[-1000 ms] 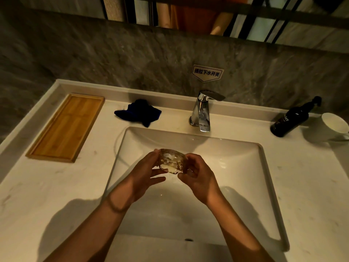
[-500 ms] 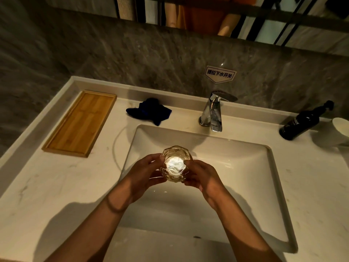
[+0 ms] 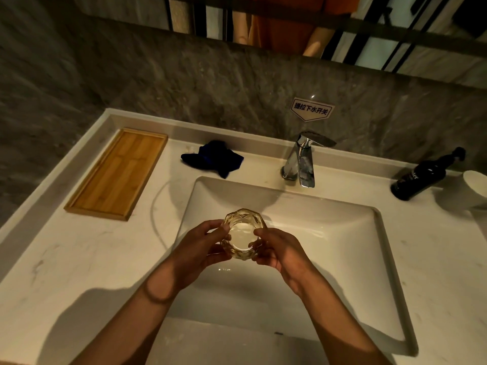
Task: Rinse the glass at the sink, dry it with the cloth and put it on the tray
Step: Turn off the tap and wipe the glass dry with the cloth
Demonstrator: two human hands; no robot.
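Observation:
A faceted clear glass is held upright over the white sink basin, its mouth facing me. My left hand grips its left side and my right hand grips its right side. A crumpled dark blue cloth lies on the counter behind the basin's left corner. The bamboo tray lies on the counter at the far left with nothing on it. No water runs from the chrome faucet.
A dark pump bottle and a white cup stand at the right back of the counter. A stone wall with a small sign rises behind the faucet, with a mirror above it.
The glass has turned from lying tilted on its side to upright with its mouth toward me. Both hands kept hold of it over the basin.

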